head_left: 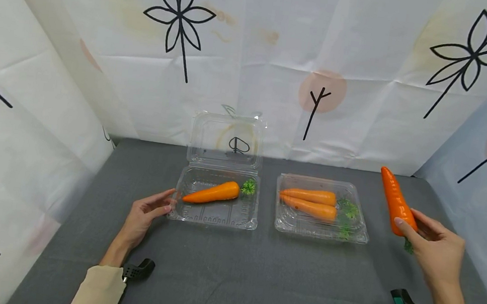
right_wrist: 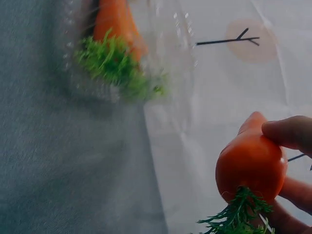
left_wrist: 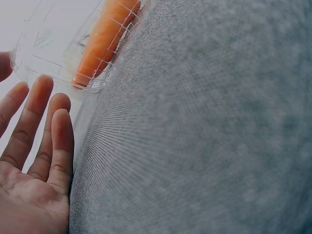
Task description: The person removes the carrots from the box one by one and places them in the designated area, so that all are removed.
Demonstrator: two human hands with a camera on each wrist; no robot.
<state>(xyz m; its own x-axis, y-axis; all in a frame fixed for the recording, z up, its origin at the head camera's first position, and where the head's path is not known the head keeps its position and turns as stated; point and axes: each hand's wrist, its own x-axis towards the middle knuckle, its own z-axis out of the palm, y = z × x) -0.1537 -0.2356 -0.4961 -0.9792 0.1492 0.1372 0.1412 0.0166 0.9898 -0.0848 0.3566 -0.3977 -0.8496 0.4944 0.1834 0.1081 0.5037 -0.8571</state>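
Observation:
My right hand [head_left: 437,247] pinches a carrot [head_left: 395,198] by its thick end, above the table's right side, tip pointing up and away. In the right wrist view the carrot's green top [right_wrist: 239,212] hangs below the fingers. An open clear plastic box [head_left: 212,216] stands left of centre, its lid [head_left: 226,142] tipped up at the back. One carrot [head_left: 213,192] with a green tuft lies in it. At that box's left edge is my left hand [head_left: 144,216], fingers extended against or close beside the wall; contact is hard to tell.
Right of the open box, a closed clear plastic box [head_left: 321,227] holds two carrots [head_left: 309,208] with green tops. The grey table [head_left: 218,281] ends at a white patterned cloth [head_left: 284,40] at the back and sides. Each wrist wears a black strap [head_left: 138,270].

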